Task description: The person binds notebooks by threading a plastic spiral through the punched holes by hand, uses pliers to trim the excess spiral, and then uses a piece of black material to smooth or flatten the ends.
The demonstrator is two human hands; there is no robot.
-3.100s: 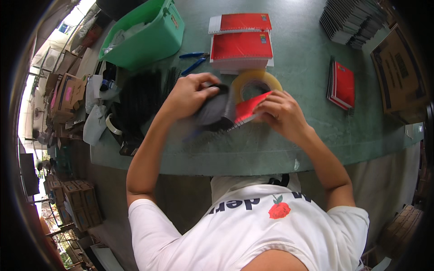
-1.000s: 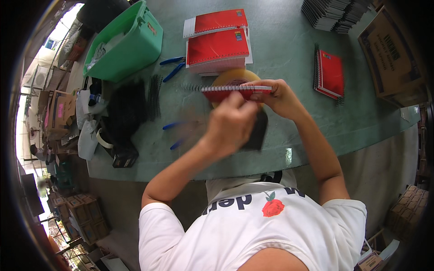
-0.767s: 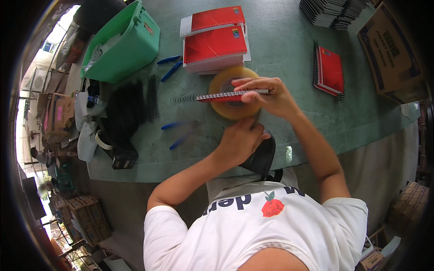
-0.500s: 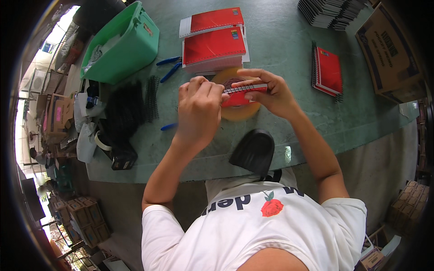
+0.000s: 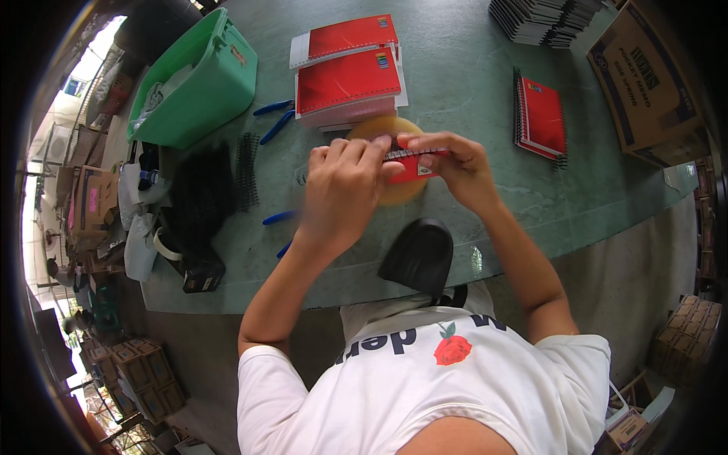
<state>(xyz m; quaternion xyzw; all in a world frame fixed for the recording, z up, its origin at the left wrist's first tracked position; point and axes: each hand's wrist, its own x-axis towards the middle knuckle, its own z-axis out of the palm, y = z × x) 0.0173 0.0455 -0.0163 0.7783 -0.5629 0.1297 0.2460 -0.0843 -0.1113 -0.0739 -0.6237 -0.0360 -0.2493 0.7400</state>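
A small red notebook (image 5: pixel 409 168) is held between my two hands over the table, its edge lined with dark spiral binding. My right hand (image 5: pixel 461 168) pinches its right end between thumb and fingers. On the left part of that bound edge, the curled fingers of my left hand (image 5: pixel 343 182) press down and hide some of it. Beneath the notebook lies a round yellowish disc (image 5: pixel 400 196), partly covered by my hands. Just beyond are stacks of red-covered notebooks (image 5: pixel 347 80) with punched edges. Blue-handled pliers (image 5: pixel 278 125) rest left of the stacks.
A green bin (image 5: pixel 220 87) stands at the far left of the table (image 5: pixel 470 83). Black spiral coils (image 5: pixel 246 171) lie left of my hands. A bound red notebook (image 5: pixel 541 117) and a cardboard box (image 5: pixel 644 87) are on the right. A black pad-like object (image 5: pixel 417 258) sits near the front edge.
My left hand has moved a little right along the bound edge, closer to my right hand. The whole view has shifted slightly. Both hands still hold the notebook.
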